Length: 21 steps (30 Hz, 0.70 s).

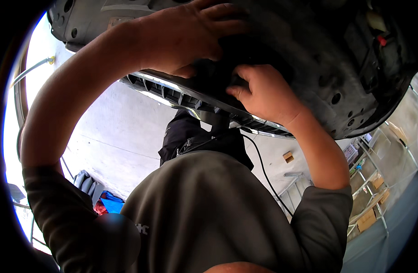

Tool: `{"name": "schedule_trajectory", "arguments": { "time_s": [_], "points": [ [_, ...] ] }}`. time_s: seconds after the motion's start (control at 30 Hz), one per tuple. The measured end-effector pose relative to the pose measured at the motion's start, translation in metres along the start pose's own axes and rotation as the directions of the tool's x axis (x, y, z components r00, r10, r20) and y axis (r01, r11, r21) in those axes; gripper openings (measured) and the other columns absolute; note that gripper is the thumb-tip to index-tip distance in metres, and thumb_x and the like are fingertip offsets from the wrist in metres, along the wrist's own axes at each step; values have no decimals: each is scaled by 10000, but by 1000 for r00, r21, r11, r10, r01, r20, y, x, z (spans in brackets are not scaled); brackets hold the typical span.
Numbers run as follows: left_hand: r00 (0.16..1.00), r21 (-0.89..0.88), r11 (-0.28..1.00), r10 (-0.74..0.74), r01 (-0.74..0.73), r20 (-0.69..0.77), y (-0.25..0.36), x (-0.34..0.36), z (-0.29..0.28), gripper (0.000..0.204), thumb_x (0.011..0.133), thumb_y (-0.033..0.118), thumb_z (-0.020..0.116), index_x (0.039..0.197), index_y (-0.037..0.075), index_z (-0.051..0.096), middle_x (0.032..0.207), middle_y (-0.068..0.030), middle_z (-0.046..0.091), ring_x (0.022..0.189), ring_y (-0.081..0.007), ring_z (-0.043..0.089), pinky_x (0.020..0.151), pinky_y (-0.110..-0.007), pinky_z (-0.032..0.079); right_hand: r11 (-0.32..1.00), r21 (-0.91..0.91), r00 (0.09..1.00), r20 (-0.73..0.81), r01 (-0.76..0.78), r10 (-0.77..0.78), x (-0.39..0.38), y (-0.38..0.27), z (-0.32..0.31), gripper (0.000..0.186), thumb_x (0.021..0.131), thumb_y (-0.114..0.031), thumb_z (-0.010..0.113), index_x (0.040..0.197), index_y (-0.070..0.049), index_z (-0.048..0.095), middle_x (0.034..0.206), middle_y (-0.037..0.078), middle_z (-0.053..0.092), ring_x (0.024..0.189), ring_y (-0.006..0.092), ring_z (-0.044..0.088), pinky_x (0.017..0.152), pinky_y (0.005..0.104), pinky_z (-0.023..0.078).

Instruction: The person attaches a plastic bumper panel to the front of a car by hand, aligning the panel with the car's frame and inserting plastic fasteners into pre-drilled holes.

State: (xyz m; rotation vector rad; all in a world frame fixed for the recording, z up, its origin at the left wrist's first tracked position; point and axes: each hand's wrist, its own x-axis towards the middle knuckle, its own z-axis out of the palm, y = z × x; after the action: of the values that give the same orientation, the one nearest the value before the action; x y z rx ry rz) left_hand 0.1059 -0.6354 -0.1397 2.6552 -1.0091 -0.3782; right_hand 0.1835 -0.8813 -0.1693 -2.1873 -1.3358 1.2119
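The dark underside panel (325,63) of a vehicle spans the top of the head view, with a slatted black strip (172,92) along its lower edge. My left hand (190,36) reaches up against the panel, fingers spread and thumb downward. My right hand (261,93) is lower and to the right, at a dark recess above the strip; its thumb and index finger are bent and apart, their tips partly lost in shadow. I cannot make out anything held in either hand.
A black cable (261,164) hangs at the right of my body. A metal rack (375,200) with cardboard pieces stands at the right. Folded grey and blue material (111,204) lies at lower left on the pale floor (109,123). A small brown block (288,157) is on the floor.
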Motion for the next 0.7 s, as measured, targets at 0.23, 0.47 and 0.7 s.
{"name": "schedule_trajectory", "arguments": {
  "time_s": [0.23, 0.47, 0.7],
  "points": [
    [1000, -12, 1000, 19, -18, 11, -13, 6, 9, 198, 915, 374, 703, 987, 204, 777, 1584, -154, 437, 1553, -409, 276, 1307, -601, 191, 997, -58, 997, -55, 51, -55, 11, 14, 11, 240, 850, -234, 802, 835, -25, 686, 789, 211, 705, 789, 416, 705, 703, 510, 560],
    [982, 9, 998, -62, 65, -176, -25, -40, 16, 229, 945, 267, 712, 1169, 221, 732, 1579, -142, 453, 1510, -392, 367, 1269, -567, 304, 985, 21, 975, -147, 172, -167, 2, 16, 11, 229, 815, -220, 819, 841, -43, 677, 753, 185, 679, 757, 426, 684, 645, 521, 528],
    [150, -236, 272, -890, 933, -431, -57, -270, 51, 466, 906, 276, 815, 1339, 165, 683, 1459, -99, 617, 1336, -306, 604, 1087, -434, 521, 988, 34, 976, -166, 150, -142, 4, -1, 12, 219, 829, -133, 812, 964, 17, 727, 868, 222, 725, 818, 421, 702, 697, 481, 554]
  ]
}}
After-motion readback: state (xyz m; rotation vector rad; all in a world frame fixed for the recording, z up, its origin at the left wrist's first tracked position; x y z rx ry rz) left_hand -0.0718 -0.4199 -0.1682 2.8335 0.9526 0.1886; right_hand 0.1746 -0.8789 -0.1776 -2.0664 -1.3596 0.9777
